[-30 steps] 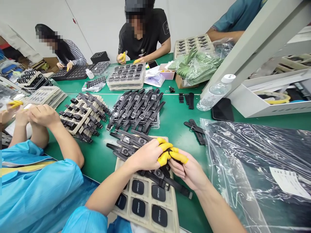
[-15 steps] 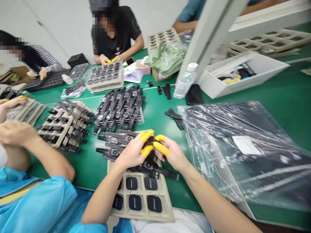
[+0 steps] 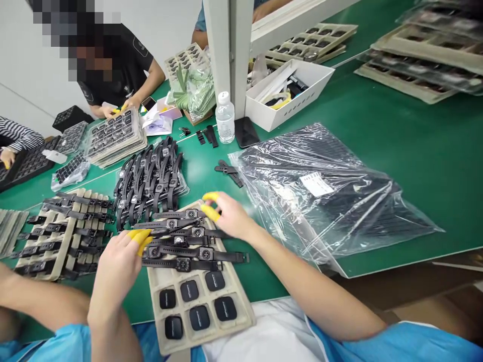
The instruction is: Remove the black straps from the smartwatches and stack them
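My left hand (image 3: pixel 117 261), with yellow finger cots, pinches the end of a black watch strap (image 3: pixel 168 232) at the left side of a beige tray (image 3: pixel 245 324). That strap slants across other smartwatches with black straps laid over the tray. My right hand (image 3: pixel 234 217) is at the tray's far right corner, thumb and forefinger apart in yellow cots, with nothing between them. Close to its fingertips is a smartwatch (image 3: pixel 192 214). Black square watch bodies (image 3: pixel 199 317) sit in the tray's near pockets, their straps not visible.
Beyond the tray lies a pile of strapped watches (image 3: pixel 151 176); more hang over a beige rack (image 3: pixel 62 251) at left. A plastic bag of black straps (image 3: pixel 324 186) covers the right side. A bottle (image 3: pixel 225 120), phone (image 3: pixel 246 132) and white bin (image 3: pixel 279 118) stand behind. Co-workers sit nearby.
My hands were together over the tray holding a dark watch piece. They have separated, the left moving left with a strap, the right opening. The view has swung right.
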Available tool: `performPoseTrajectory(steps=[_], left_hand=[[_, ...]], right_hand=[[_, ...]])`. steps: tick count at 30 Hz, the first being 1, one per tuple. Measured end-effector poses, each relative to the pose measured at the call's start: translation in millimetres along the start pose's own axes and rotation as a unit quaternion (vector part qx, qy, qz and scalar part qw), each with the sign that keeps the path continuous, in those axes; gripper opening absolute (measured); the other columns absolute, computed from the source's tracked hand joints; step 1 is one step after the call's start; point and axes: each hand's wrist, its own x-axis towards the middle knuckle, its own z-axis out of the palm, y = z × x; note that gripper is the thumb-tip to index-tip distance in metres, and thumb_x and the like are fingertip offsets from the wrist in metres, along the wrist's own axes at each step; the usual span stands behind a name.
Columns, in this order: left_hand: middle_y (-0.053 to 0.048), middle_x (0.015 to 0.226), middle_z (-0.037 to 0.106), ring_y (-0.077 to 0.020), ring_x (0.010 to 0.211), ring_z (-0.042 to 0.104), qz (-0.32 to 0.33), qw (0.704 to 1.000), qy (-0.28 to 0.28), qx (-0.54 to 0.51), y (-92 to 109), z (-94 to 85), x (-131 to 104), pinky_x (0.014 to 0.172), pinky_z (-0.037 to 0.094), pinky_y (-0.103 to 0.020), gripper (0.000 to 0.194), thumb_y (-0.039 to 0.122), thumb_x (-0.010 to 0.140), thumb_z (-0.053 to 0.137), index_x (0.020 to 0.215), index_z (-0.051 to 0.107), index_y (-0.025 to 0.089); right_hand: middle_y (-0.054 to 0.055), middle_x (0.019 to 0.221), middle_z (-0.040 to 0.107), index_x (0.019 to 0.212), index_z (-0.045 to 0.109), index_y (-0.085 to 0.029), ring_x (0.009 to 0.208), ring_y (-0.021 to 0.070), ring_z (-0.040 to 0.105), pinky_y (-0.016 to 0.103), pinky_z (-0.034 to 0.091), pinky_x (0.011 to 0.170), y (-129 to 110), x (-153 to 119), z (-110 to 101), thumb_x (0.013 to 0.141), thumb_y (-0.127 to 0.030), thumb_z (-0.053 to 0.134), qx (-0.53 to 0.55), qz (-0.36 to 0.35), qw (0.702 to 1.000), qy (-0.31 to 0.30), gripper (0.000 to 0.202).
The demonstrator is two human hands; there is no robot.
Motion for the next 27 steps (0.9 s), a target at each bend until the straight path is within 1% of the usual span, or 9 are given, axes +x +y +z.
performPoseTrajectory(steps=[1,3,6,9,15,17,21,25,27], left_hand=[[-0.01,0.103,0.076,-0.0314,0.1,0.07,0.002,1.0,0.006,-0.01,-6,-3.0,-10,0.087,0.058,-0.044,0.034,0.014,0.089,0.046,0.112,0.07,0.022],[-0.008,0.106,0.076,-0.029,0.102,0.071,-0.01,0.999,0.002,-0.043,-15,-9.1,-31,0.089,0.059,-0.041,0.033,0.016,0.091,0.046,0.112,0.069,0.023],[-0.005,0.114,0.076,-0.0243,0.104,0.073,-0.051,0.99,-0.061,-0.119,-21,-15.1,-56,0.091,0.061,-0.035,0.032,0.019,0.095,0.045,0.115,0.07,0.025],[-0.005,0.114,0.077,-0.0224,0.104,0.074,-0.087,0.966,-0.145,-0.198,-18,-11.7,-66,0.09,0.061,-0.032,0.029,0.024,0.098,0.047,0.113,0.073,0.024],[-0.009,0.105,0.079,-0.0239,0.097,0.074,-0.144,0.912,-0.269,-0.275,-11,15.3,-65,0.09,0.061,-0.035,0.029,0.026,0.096,0.047,0.096,0.076,0.02],[-0.009,0.106,0.079,-0.0249,0.098,0.074,-0.176,0.898,-0.283,-0.289,-12,21.4,-67,0.092,0.06,-0.037,0.026,0.029,0.095,0.049,0.097,0.074,0.021],[-0.008,0.112,0.078,-0.0253,0.105,0.072,-0.225,0.88,-0.275,-0.313,-14,24.8,-73,0.095,0.059,-0.038,0.023,0.034,0.095,0.053,0.107,0.068,0.021],[-0.007,0.104,0.077,-0.0244,0.098,0.071,-0.217,0.877,-0.297,-0.309,-15,25.4,-76,0.09,0.057,-0.037,0.018,0.033,0.095,0.054,0.097,0.067,0.021],[-0.007,0.106,0.076,-0.0237,0.098,0.069,-0.208,0.884,-0.287,-0.305,-15,27.6,-76,0.091,0.055,-0.036,0.02,0.033,0.098,0.052,0.099,0.067,0.02]], right_hand=[[0.019,0.125,0.068,0.128,0.064,-0.014,0.121,0.0329,0.061,0.048,0.051,0.101,8,5,-5,0.101,-0.037,0.052,-0.053,0.003,0.997,0.055,0.037],[0.026,0.148,0.055,0.141,0.055,-0.006,0.147,0.0386,0.04,0.055,0.036,0.12,27,16,-15,0.098,-0.028,0.053,-0.162,0.021,0.978,0.131,0.049],[0.029,0.161,0.04,0.151,0.044,0.0,0.156,0.0433,0.022,0.064,0.026,0.124,54,26,-26,0.094,-0.023,0.053,-0.254,0.073,0.953,0.15,0.061],[0.028,0.161,0.04,0.149,0.047,-0.002,0.155,0.0458,0.021,0.067,0.022,0.123,68,27,-27,0.093,-0.022,0.053,-0.295,0.085,0.942,0.134,0.059],[0.027,0.155,0.044,0.148,0.049,-0.008,0.15,0.0464,0.026,0.067,0.025,0.119,80,25,-23,0.096,-0.029,0.053,-0.329,0.072,0.933,0.127,0.056],[0.027,0.154,0.043,0.149,0.046,-0.009,0.149,0.0464,0.027,0.067,0.026,0.117,84,26,-23,0.096,-0.032,0.052,-0.334,0.07,0.93,0.134,0.058],[0.027,0.153,0.044,0.147,0.048,-0.009,0.148,0.0453,0.027,0.066,0.026,0.117,89,28,-22,0.096,-0.034,0.053,-0.339,0.072,0.926,0.147,0.056],[0.027,0.152,0.044,0.139,0.052,-0.01,0.149,0.0449,0.026,0.066,0.026,0.117,92,26,-22,0.096,-0.032,0.052,-0.336,0.069,0.928,0.145,0.048],[0.027,0.152,0.044,0.137,0.053,-0.011,0.15,0.0449,0.025,0.067,0.025,0.117,94,25,-23,0.096,-0.032,0.052,-0.333,0.065,0.93,0.141,0.045]])
